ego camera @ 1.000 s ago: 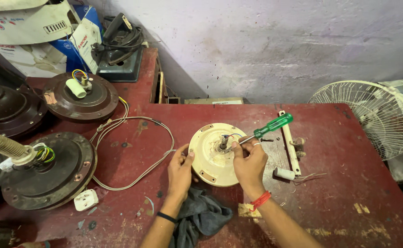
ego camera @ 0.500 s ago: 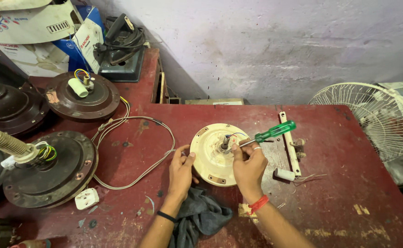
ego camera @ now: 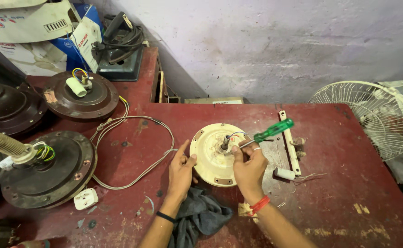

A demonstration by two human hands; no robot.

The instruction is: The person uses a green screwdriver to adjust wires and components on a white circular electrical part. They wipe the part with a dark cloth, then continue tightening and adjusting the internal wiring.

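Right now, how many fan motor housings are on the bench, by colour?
Cream: 1, the cream housing, steadied by the left hand; the right hand holds the green screwdriver at its hub.
Dark brown: 3 in view, the left-edge one cut off.
Total: 4

Two bare forearms enter from the bottom edge, no sleeves in view. Left hand point(ego camera: 181, 171): fingers bare, no ring seen. Thin black band point(ego camera: 165, 217) around the left wrist, plain and narrow. Right hand point(ego camera: 249, 169): pale ring point(ego camera: 256, 149) on one finger, possibly silver metal; too small to be sure. Red band point(ego camera: 261, 205) around the right wrist, wider than the black one, looks like thread or cord wound in several turns. Nails short. No gloves, no watch.
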